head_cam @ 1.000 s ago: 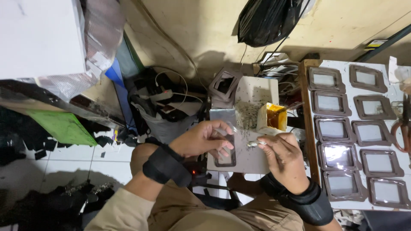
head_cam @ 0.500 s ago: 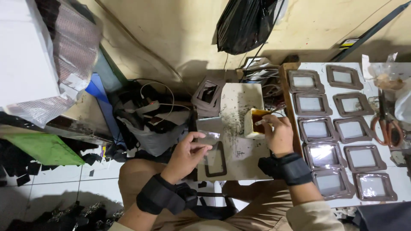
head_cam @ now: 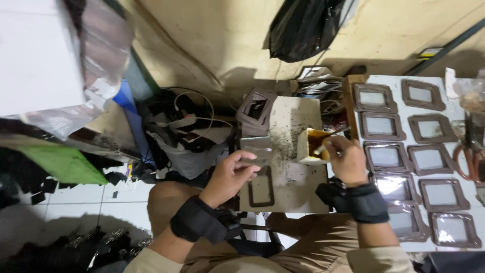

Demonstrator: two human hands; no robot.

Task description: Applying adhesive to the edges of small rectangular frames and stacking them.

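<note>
The person is sitting over a small pale board [head_cam: 298, 151] that is lying across the lap as a worktop, speckled with dark marks. The left hand [head_cam: 233, 174] is curling over a thin clear plastic sheet [head_cam: 256, 150], with thumb and fingers pinching its lower edge; the sheet is sitting at the board's left side, just above a dark brown rectangular frame [head_cam: 261, 187] that is lying flat on the board. The fingertips are near the frame's top edge, though whether they are touching it cannot be told.

The right hand [head_cam: 346, 161] is closing around a slim stick or brush [head_cam: 323, 146], whose tip is reaching into a small open carton of amber glue [head_cam: 310, 145] standing at the board's right edge. Both wrists are wearing black straps.

To the right, a white worktop [head_cam: 454, 116] is carrying about 11 more brown frames [head_cam: 384, 126] laid out in rows, several of them already covered with shiny film. Red-handled scissors [head_cam: 467, 156] are lying at its far right. Behind the board, another stack of brown frames [head_cam: 256, 108] is leaning beside tangled cables, and a black plastic bag [head_cam: 303, 28] is hanging against the wall. A green sheet [head_cam: 63, 164] is lying on the floor to the left.
</note>
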